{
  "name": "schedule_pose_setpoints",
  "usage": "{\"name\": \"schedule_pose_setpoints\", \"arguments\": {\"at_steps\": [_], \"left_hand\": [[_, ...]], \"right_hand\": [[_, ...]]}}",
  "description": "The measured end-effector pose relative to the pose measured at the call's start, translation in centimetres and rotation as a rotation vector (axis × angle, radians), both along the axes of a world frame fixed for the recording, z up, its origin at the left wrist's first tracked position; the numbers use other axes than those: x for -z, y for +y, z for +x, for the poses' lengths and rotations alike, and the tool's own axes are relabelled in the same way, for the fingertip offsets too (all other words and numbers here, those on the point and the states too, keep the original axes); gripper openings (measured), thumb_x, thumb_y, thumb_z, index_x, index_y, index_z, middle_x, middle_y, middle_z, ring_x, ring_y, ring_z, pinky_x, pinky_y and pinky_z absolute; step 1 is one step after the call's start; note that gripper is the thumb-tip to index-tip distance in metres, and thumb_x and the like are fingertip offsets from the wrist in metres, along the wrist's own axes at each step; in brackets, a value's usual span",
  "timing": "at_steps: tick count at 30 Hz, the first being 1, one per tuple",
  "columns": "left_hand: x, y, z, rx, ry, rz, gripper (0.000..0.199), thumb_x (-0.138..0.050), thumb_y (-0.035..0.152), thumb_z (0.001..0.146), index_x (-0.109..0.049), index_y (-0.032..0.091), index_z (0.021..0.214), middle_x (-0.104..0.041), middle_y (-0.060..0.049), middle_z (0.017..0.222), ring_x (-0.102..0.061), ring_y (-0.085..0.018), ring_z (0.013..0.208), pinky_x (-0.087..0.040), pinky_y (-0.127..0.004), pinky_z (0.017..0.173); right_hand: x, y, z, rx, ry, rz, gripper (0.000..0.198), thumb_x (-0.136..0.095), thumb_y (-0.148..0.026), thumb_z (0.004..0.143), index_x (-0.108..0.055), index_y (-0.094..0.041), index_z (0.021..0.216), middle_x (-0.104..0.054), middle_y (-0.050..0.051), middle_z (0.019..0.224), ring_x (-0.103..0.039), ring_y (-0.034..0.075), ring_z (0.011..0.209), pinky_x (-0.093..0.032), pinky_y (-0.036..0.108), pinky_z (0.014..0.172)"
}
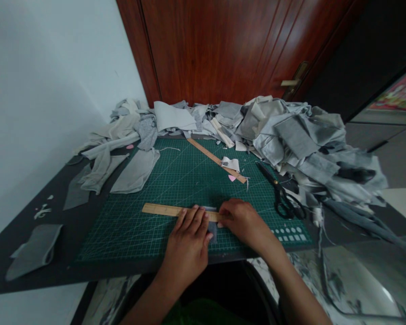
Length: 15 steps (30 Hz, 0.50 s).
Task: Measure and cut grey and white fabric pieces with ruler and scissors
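A wooden ruler (160,210) lies across a small grey-blue fabric piece (214,231) near the front of the green cutting mat (128,234). My left hand (189,234) rests flat on the ruler and the fabric, its fingers stretched out and pressing from above. At the ruler's right end, my right hand (242,219) has its fingers curled into a pinch against the ruler and fabric. Whatever sits between those fingertips is hidden. Large black-handled scissors (280,194) lie on the mat's right side, a short way beyond my right hand.
Heaps of grey and cream fabric (297,135) line the back and right. A second wooden ruler (206,153) lies diagonally behind my hands, near a pink chalk piece (232,178) and a white scrap (230,164). Folded grey cloth (37,248) lies at the left front.
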State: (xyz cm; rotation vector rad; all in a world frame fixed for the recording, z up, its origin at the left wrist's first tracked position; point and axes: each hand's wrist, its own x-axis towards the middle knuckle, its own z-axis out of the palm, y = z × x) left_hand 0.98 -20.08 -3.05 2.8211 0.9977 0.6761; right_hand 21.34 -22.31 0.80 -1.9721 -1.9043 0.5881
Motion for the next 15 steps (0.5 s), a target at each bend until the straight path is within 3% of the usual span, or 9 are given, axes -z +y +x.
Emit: {"name": "schedule_pose_setpoints", "arguments": {"at_steps": [6,10,12,15], "left_hand": [[0.1,-0.6,0.0,0.025,-0.021,0.148,0.031,-0.049,0.022,0.1,-0.07,0.01,0.119,-0.063,-0.015,0.139,-0.054,-0.033,0.133,-0.044,-0.052,0.111],[0.6,-2.0,-0.1,0.099,-0.075,0.308,0.022,-0.052,0.02,0.1,-0.072,0.012,0.1,-0.074,-0.011,0.113,-0.067,-0.028,0.107,-0.051,-0.042,0.091],[0.8,-2.7,-0.1,0.103,-0.077,0.301,0.023,-0.051,0.022,0.101,-0.072,0.012,0.097,-0.075,-0.01,0.101,-0.067,-0.026,0.096,-0.05,-0.042,0.086],[1.1,-3.3,0.0,0.073,-0.086,0.269,0.027,-0.05,0.026,0.101,-0.071,0.011,0.097,-0.074,-0.011,0.101,-0.066,-0.028,0.096,-0.048,-0.044,0.087]], "right_hand": [[0.0,0.2,0.1,0.009,-0.002,-0.025,0.007,-0.073,-0.018,0.084,-0.074,-0.023,0.089,-0.072,0.003,0.093,-0.065,0.02,0.091,-0.041,0.028,0.08],[-0.1,0.2,0.1,0.007,-0.011,-0.018,0.007,-0.074,-0.019,0.084,-0.074,-0.024,0.088,-0.071,0.002,0.092,-0.065,0.019,0.09,-0.04,0.028,0.08],[-0.2,0.1,0.0,0.015,-0.021,-0.021,0.006,-0.074,-0.019,0.084,-0.074,-0.024,0.088,-0.071,0.002,0.093,-0.064,0.019,0.09,-0.04,0.028,0.079],[-0.2,0.1,-0.3,0.034,-0.066,-0.033,0.007,-0.075,-0.021,0.084,-0.073,-0.025,0.089,-0.071,0.002,0.093,-0.064,0.02,0.092,-0.039,0.03,0.08]]}}
